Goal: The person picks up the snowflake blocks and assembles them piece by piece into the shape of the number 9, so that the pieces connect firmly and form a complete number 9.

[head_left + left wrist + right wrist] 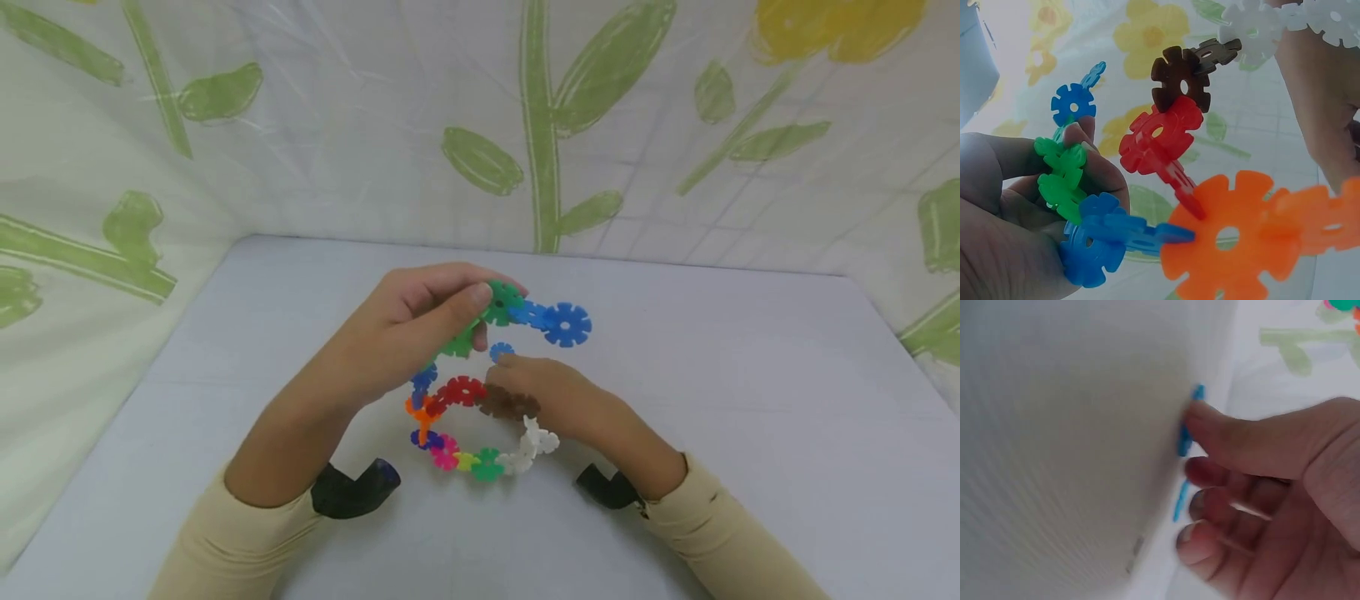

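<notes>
In the head view my left hand [427,325] pinches green interlocking flower discs [502,302] between thumb and fingers. They belong to a linked chain of notched plastic discs, and two blue discs [566,324] stick out past the fingertips. Below that hand the chain curves round through blue, orange [1229,237], red [1160,134], brown [1182,78], white [536,437], green, yellow, pink and purple discs. My right hand [555,392] pinches a separate blue disc [502,352]; its thumb covers part of the disc [1184,442] in the right wrist view.
Both hands work over a pale table [750,375]. Behind it hangs a whitish sheet [337,167] printed with green stems and yellow flowers. Black curved pieces [356,490] show beside both wrists.
</notes>
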### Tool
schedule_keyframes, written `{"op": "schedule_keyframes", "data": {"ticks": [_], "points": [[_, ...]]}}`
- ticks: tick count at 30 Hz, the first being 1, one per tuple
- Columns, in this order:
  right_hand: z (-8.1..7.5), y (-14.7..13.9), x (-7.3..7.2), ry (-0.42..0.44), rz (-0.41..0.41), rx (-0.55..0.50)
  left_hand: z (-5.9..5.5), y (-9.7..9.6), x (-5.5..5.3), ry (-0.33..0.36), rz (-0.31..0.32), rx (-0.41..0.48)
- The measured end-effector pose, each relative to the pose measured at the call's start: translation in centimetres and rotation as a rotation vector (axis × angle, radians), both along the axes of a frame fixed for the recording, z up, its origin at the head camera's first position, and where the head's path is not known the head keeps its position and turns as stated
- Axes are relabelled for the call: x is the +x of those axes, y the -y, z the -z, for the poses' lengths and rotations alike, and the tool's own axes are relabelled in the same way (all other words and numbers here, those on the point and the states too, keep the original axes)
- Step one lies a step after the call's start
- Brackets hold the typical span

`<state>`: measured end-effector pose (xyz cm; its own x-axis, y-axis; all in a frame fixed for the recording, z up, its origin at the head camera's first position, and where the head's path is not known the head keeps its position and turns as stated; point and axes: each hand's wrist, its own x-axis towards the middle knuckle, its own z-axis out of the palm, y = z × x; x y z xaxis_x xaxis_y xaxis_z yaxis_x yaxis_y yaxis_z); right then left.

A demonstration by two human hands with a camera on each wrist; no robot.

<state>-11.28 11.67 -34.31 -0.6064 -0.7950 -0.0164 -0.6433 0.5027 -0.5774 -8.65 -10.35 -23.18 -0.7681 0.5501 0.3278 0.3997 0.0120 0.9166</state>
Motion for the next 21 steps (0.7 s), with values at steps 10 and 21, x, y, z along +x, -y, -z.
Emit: {"op": "schedule_keyframes", "data": {"ticks": [10,21], "points": [[-2.0,-1.6,-1.3,0.207,0.011,0.106,0.0,0.2,-0.1,0.011,-0.012,0.034],[-8.8,-5.9,0.4,0.316,-0.017,-0.894,-0.2,0.3,-0.1,-0.05,-0.141,0.055]]}}
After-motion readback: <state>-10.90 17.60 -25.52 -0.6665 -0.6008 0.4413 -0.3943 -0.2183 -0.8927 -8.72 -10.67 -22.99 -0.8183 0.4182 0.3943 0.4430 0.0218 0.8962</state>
